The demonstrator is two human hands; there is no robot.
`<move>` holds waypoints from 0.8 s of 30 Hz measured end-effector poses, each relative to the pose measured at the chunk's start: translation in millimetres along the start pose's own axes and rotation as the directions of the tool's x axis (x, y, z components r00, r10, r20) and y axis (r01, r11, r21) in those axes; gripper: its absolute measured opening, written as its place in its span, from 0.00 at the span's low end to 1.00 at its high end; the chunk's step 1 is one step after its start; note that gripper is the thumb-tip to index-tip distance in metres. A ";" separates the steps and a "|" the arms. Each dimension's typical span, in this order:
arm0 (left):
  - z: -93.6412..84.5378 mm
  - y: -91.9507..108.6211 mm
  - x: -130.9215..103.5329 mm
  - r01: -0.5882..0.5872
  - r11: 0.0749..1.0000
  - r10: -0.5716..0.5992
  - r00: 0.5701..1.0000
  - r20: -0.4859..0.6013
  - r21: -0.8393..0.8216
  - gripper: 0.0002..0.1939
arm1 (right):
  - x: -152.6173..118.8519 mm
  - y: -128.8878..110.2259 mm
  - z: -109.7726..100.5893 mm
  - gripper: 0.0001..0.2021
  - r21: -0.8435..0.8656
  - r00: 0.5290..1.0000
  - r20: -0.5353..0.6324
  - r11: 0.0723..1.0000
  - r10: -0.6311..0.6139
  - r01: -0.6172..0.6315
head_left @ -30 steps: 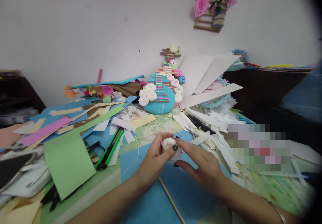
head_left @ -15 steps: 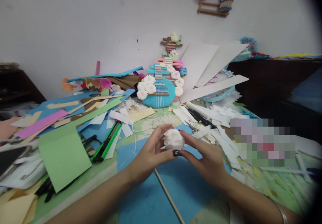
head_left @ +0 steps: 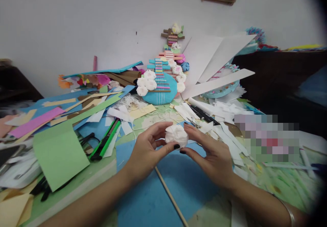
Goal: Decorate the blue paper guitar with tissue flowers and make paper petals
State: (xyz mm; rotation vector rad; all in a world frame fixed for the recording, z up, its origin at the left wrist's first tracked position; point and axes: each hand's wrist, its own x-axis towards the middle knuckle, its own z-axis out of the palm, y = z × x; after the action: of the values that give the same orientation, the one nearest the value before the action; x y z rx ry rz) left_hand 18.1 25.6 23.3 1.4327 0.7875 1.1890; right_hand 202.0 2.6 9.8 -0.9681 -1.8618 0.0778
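A round, crumpled white paper flower (head_left: 176, 136) is held up between my two hands, above the blue paper (head_left: 138, 199). My left hand (head_left: 148, 148) has its fingers curled behind the flower and its thumb pressed on the lower front. My right hand (head_left: 213, 153) pinches the flower's right edge, index fingertip above and thumb below. Under my left hand, a thin wooden stick (head_left: 170, 194) lies slantwise across the blue paper; its far end is hidden by the hand.
A green box cutter (head_left: 106, 140) and a green paper sheet (head_left: 61, 155) lie at left among paper strips. Black pens (head_left: 204, 114) and white scraps are at right. Behind stands a blue paper guitar (head_left: 163, 87) with white flowers.
My right hand's fingers have spread slightly, its thumb and index fingertip now farther apart at the flower's edge. The whole view has shifted a little; the flower stays between both hands.
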 end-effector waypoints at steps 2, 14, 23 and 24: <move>0.5 0.8 -0.3 0.002 1.000 -0.002 1.000 -0.021 -0.004 0.21 | 1.6 -1.2 -0.8 0.23 -0.020 1.000 -0.007 1.000 -0.013 0.013; 0.2 1.0 -0.7 0.055 0.997 -0.053 0.997 -0.049 0.057 0.26 | 6.1 -2.9 -3.1 0.22 -0.030 0.999 -0.012 0.998 -0.048 0.047; -8.7 -3.4 11.5 0.066 0.995 -0.078 0.981 -0.180 -0.070 0.27 | 11.9 28.2 -11.6 0.11 0.210 0.941 -0.131 0.936 0.313 -0.282; -9.9 -4.2 12.0 0.065 0.994 -0.080 0.980 -0.181 -0.086 0.27 | 13.2 31.7 -12.4 0.09 0.235 0.928 -0.131 0.920 0.349 -0.313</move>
State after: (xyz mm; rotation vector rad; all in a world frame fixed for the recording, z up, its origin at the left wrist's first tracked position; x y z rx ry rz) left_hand 12.7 40.7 21.6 1.2306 0.9014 1.2953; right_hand 227.9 28.3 11.6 -1.0968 -1.4840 0.3787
